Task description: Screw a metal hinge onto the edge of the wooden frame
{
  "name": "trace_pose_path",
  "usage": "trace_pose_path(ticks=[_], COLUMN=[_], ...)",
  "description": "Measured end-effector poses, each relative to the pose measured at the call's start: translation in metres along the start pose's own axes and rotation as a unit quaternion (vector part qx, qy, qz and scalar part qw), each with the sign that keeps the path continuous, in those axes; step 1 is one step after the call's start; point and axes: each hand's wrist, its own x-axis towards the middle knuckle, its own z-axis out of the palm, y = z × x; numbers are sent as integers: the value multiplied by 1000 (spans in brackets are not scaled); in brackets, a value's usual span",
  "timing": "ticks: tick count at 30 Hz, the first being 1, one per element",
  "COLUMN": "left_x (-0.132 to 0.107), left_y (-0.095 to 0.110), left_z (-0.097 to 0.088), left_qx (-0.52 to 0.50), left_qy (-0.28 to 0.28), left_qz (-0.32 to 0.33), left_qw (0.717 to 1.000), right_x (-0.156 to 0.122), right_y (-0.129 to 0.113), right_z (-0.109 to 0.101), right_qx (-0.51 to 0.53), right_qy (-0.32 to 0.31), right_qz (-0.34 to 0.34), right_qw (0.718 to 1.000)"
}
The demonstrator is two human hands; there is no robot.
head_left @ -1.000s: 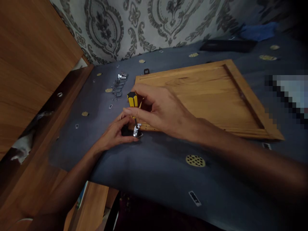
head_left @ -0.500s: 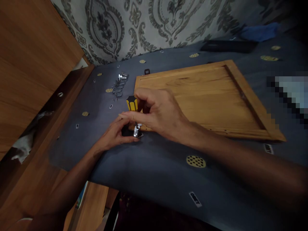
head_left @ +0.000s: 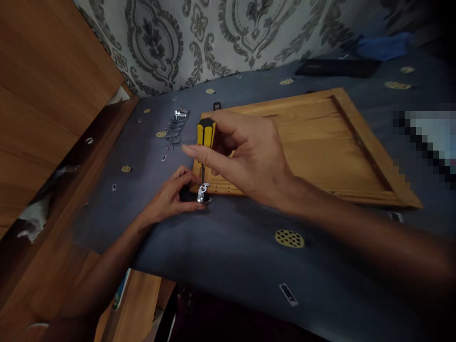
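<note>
One yellow-and-black screwdriver (head_left: 205, 135), gripped by the right hand (head_left: 251, 156), is best kept square to the metal hinge (head_left: 202, 192) at its six o'clock — left hand (head_left: 171, 197) curled alongside, hold unclear.

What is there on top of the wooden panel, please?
At the near left corner of the wooden panel sits a metal fitting, with the yellow-black screwdriver upright over it. The right grip covers part of the surface, so anything beneath cannot be seen.

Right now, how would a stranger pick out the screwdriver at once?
Find the wooden panel; the right hand is over its left end. That hand holds the screwdriver tip down; it is yellow-handled, unlike the silver fitting just below.
</note>
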Motion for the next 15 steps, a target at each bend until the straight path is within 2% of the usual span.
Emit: trace_pose_path(ticks=[4,15], left_x=[-1,-1], left_y=[-1,-2], left_z=[0,1], left_qx=[10,25], left_qy=[7,8], left_qz=[3,-2], left_qw=[1000,1000], right_x=[-2,-4], right_y=[5,3], right_z=[5,6], right_qx=[-15,-7], right_qy=[-28,-52], right_qz=[18,41], right_qw=[999,998])
